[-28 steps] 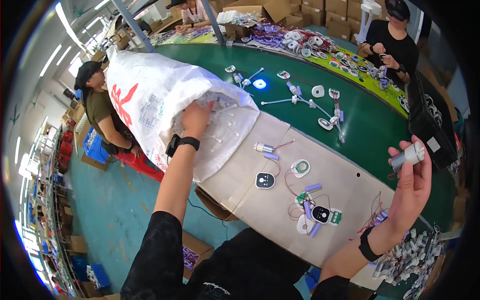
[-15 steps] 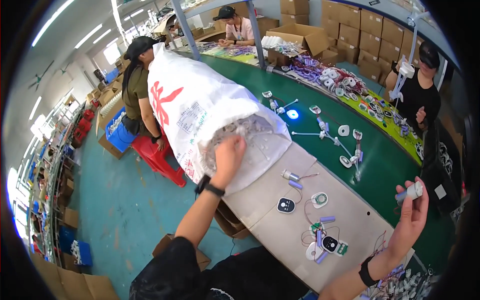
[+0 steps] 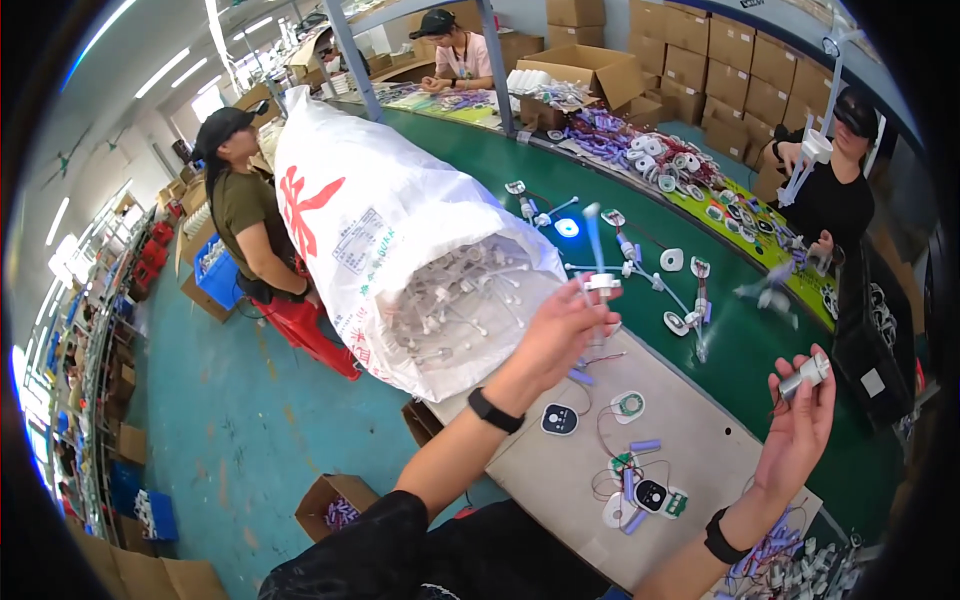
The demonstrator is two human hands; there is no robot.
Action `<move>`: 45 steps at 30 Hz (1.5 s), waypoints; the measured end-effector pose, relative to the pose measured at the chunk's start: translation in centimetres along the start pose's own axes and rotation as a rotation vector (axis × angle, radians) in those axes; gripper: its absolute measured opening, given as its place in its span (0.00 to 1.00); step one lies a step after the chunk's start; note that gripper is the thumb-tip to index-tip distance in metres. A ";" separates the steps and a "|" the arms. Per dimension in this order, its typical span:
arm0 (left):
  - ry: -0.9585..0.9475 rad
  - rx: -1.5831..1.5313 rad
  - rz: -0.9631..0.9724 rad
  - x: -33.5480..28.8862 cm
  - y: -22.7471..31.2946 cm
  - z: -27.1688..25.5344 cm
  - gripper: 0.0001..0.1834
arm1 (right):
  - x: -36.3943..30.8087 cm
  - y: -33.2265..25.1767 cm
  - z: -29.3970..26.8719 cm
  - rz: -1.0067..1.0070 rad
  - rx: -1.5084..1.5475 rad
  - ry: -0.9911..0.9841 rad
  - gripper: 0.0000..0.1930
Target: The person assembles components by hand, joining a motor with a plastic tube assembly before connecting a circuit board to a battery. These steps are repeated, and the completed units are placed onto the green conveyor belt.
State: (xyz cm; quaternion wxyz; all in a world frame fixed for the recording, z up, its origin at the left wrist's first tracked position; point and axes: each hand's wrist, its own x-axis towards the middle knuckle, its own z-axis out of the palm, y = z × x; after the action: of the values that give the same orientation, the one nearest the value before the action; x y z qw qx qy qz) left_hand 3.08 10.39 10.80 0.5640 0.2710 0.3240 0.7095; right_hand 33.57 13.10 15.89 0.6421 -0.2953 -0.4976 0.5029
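Green conveyor table [image 3: 770,350], running 11 to 4 o'clock. Carries: grey work mat [image 3: 690,460] at 5 o'clock; large white sack [image 3: 400,240] at 10 o'clock; small wired parts [image 3: 640,490] scattered across.

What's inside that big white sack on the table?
The white sack lies open toward the left hand, showing a tangle of small white wired parts. Anything deeper is hidden by the sack's opaque wall.

One head-worn fisheye view looks down over the workbench [image 3: 690,470].
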 end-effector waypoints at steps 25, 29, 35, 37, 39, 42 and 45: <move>-0.375 0.771 0.216 6.5 -8.1 7.6 0.11 | 2.6 5.1 -0.5 -0.134 -0.834 -0.007 0.20; -0.391 0.847 0.268 6.3 -7.7 7.9 0.08 | 2.8 5.9 -0.5 -0.325 -0.975 -0.046 0.20; -0.411 0.851 0.283 6.1 -8.1 8.0 0.09 | 2.6 5.3 0.0 -0.350 -1.057 -0.075 0.20; -0.415 0.858 0.293 6.0 -8.1 8.1 0.09 | 2.5 5.4 0.1 -0.337 -1.037 -0.061 0.20; -0.419 0.864 0.303 6.0 -8.2 8.1 0.09 | 2.5 5.4 0.0 -0.323 -1.017 -0.047 0.20; -0.403 0.864 0.335 6.2 -8.5 8.0 0.09 | 2.6 5.3 -0.1 -0.342 -1.053 -0.070 0.20; -0.415 0.858 0.339 6.2 -8.4 8.1 0.09 | 2.6 5.4 -0.2 -0.367 -1.086 -0.087 0.20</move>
State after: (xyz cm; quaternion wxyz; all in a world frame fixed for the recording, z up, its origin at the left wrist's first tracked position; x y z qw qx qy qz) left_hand 13.01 19.01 9.68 0.3312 0.6625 0.4191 0.5252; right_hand 31.81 17.30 11.97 0.4540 -0.4707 -0.7535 0.0673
